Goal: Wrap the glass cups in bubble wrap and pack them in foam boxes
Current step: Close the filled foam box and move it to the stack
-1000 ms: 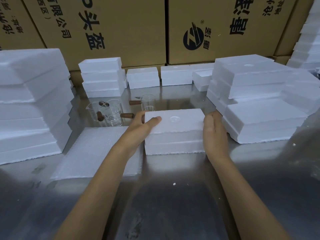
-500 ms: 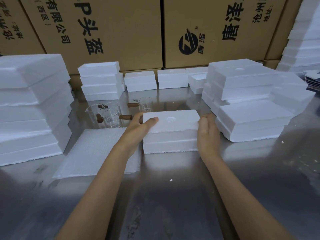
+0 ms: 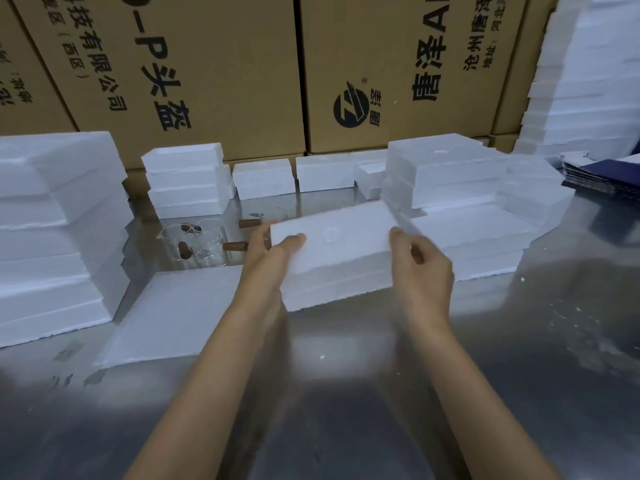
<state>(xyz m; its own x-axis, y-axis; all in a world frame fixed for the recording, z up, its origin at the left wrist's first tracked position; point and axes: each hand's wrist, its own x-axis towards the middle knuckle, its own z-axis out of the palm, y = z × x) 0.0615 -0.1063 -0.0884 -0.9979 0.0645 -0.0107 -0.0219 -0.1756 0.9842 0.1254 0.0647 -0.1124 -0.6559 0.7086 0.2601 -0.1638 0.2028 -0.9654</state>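
Observation:
A closed white foam box (image 3: pixel 337 252) is held between both hands above the steel table (image 3: pixel 346 393), tilted with its right end higher. My left hand (image 3: pixel 270 258) grips its left end, thumb on the lid. My right hand (image 3: pixel 420 271) grips its right end with curled fingers. Behind my left hand stand glass cups (image 3: pixel 204 244) with brown wooden handles, one more cup (image 3: pixel 273 216) further back. A sheet of bubble wrap (image 3: pixel 173 306) lies flat on the table to the left of the box.
Tall foam box stacks stand at the left (image 3: pixel 59 233) and right (image 3: pixel 460 209), smaller ones along the back (image 3: pixel 187 181). Cardboard cartons (image 3: pixel 207 71) form a wall behind. Dark blue flat items (image 3: pixel 602 174) lie at the far right. More foam is piled at the upper right.
The foam box has come up off the table and tilted, right end rising. Both hands moved with it, and my right hand's fingers have curled round its end.

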